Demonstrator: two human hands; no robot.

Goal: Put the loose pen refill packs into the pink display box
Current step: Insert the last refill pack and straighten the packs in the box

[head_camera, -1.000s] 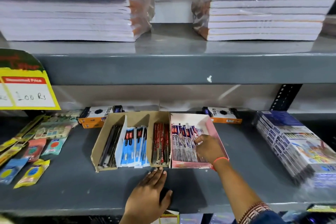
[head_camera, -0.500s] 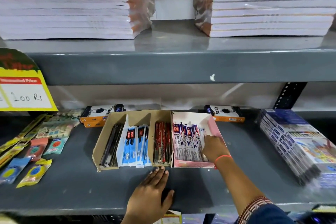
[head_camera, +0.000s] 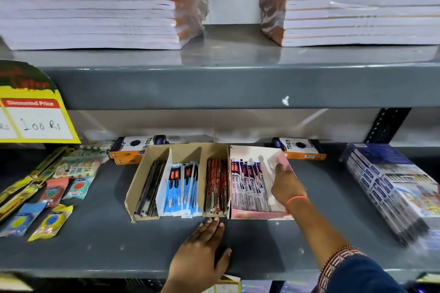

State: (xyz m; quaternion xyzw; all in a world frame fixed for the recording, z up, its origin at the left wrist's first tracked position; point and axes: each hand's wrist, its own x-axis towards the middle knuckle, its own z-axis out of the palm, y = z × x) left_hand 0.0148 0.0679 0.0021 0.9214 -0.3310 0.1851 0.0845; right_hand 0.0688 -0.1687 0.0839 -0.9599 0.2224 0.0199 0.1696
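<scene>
The pink display box stands on the lower grey shelf, right of a brown cardboard box. Several white, blue and red refill packs lie side by side in it. My right hand reaches into the box's right side, fingers on the rightmost packs against the pink wall; whether it grips a pack is hidden. My left hand lies flat, fingers spread, on the shelf in front of the boxes, fingertips touching the brown box's front edge.
The brown box holds black pens, blue packs and red packs. Orange-and-black boxes sit behind. Stacked booklets lie at right, small colourful packets at left. An upper shelf carries notebook stacks.
My right hand has slid from the middle packs to the right side of the pink box and further back. My left hand has barely moved.
</scene>
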